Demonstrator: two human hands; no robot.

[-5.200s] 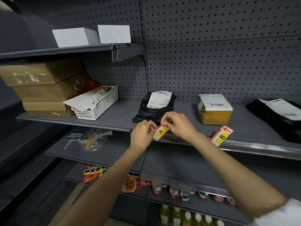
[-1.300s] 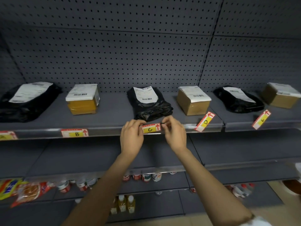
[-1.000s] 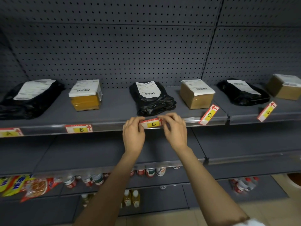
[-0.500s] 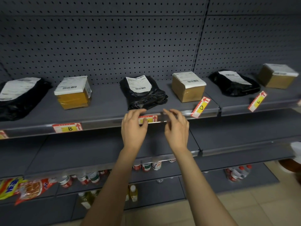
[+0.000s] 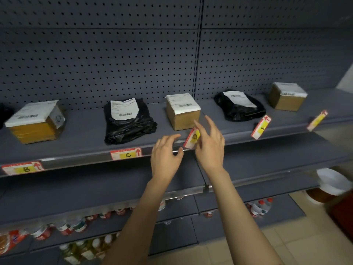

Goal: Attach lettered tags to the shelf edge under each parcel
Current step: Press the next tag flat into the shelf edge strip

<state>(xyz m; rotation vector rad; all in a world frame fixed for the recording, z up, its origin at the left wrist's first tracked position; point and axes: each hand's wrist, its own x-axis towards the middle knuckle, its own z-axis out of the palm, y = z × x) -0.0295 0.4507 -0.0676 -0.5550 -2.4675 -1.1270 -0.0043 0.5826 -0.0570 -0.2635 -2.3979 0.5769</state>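
Tags B and C lie flat in the grey shelf edge, B under a yellow-brown box and C under a black bag parcel. Tag D sticks out tilted below a brown box. My left hand is open just left of tag D. My right hand is open with spread fingers against the tag's right side. Tag E tilts under another black bag. A further tilted tag hangs below the far brown box.
Pegboard backs the shelf. Lower shelves hold bottles and a snack packet at the left. A white bucket stands at the right over a tiled floor.
Both hands have let go of tag C, now flat in the rail, and moved right to tilted tag D. The view has shifted right along the shelf.
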